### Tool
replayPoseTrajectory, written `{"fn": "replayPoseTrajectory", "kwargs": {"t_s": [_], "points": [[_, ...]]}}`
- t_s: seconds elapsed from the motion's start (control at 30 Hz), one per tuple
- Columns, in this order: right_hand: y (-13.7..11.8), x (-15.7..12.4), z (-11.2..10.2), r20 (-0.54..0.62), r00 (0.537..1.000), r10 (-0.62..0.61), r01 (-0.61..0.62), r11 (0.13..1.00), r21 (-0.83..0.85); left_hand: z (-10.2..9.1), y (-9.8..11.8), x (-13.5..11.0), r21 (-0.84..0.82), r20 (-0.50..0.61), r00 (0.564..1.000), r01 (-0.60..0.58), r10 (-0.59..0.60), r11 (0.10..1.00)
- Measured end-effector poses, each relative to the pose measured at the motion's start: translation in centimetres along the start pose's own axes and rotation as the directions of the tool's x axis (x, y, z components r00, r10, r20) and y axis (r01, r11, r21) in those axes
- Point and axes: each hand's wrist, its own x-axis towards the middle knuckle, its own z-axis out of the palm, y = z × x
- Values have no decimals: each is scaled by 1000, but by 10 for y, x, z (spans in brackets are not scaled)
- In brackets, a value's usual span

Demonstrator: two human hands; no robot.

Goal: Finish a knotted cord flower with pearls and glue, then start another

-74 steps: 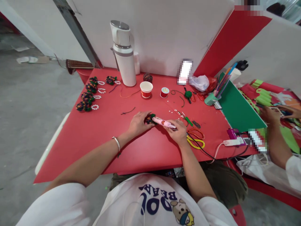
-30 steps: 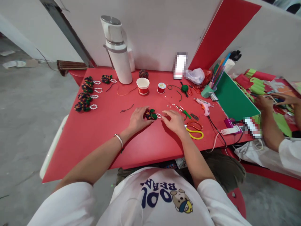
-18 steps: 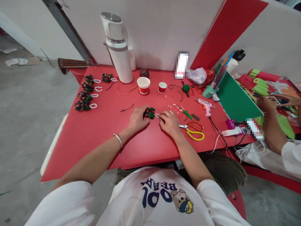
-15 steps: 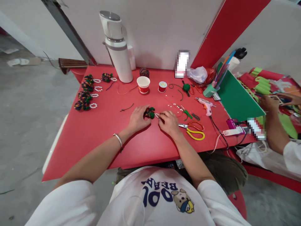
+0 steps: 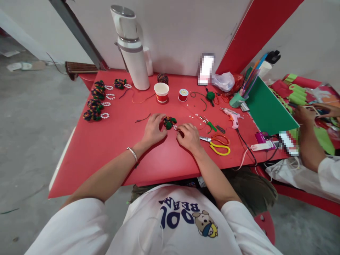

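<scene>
A dark green and multicoloured yarn ornament point(image 5: 169, 123) lies on the red table in front of me, with a small loop of white beads point(image 5: 175, 127) at its right end. My left hand point(image 5: 154, 130) rests at the ornament's left side. Its thumb and fingers are spread around that end, the fingertips touching or very near the yarn. From the right, my right hand point(image 5: 189, 137) has thumb and forefinger closed at the bead loop, hiding part of it. Scissors point(image 5: 219, 144) with red and yellow handles lie right of that hand.
Several similar yarn ornaments point(image 5: 92, 114) with bead loops line the table's left. Behind my hands stand a paper cup point(image 5: 161, 95), thread spool point(image 5: 183, 95) and tall white flask point(image 5: 135, 63). Loose beads, a green-handled tool point(image 5: 211, 125) and pink glue gun point(image 5: 233, 118) lie right. A co-worker's arm point(image 5: 309, 138) is farther right.
My left hand's thumb and fingers have loosened around the yarn ornament, and more of it shows. My right hand stays at the bead loop. The view has shifted slightly.
</scene>
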Motion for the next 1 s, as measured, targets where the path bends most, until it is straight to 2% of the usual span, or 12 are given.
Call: {"fn": "replayPoseTrajectory", "kwargs": {"t_s": [0.17, 0.37, 0.53, 0.83, 1.0], "points": [[0, 1, 2, -6, 1000, -12, 12, 999, -36, 0, -6, 0, 100, 18, 999, -35, 34, 994], [-8, 1, 0, 141, 990, -27, 49, 987, -155, 0, -14, 9, 96, 111, 991, -89, 78, 991], [-17, 4, -9, 222, 975, 17, 39, 969, -245, 1, -20, 10, 127, 123, 988, -113, 98, 985], [-11, 7, -5, 158, 986, 59, -29, 982, -189, 5, -26, 10, 113, 83, 970, -235, 226, 965], [-11, 12, -9, 92, 987, 132, -123, 988, -93, 2, -22, 12, 36, 63, 963, -266, 263, 963]]}}
